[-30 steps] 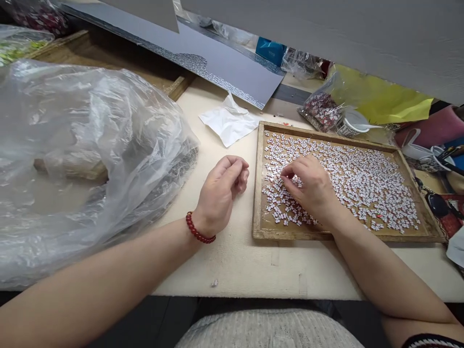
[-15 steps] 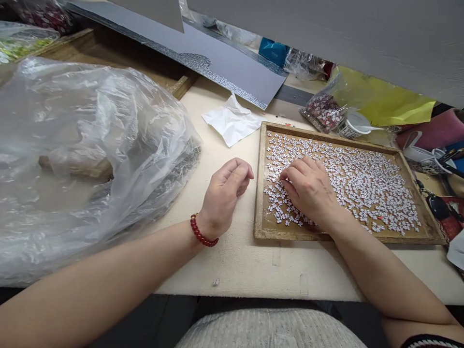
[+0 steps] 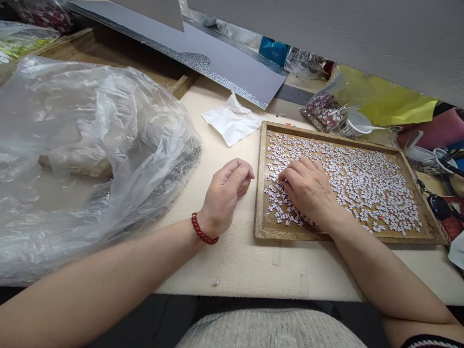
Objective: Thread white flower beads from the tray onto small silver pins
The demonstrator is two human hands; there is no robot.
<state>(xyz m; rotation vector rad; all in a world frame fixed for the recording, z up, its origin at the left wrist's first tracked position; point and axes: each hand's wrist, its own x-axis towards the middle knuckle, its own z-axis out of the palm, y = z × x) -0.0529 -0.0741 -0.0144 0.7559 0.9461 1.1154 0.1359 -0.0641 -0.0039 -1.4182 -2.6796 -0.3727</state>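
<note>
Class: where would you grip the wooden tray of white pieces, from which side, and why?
Probably the raised near rim of the wooden tray, two hands from the near side: a cup and bag crowd the far edge, and level lifting keeps the loose white pieces in.

Small white pieces [image 3: 362, 186] scattered flat across shallow wooden tray [image 3: 259, 193].
</note>
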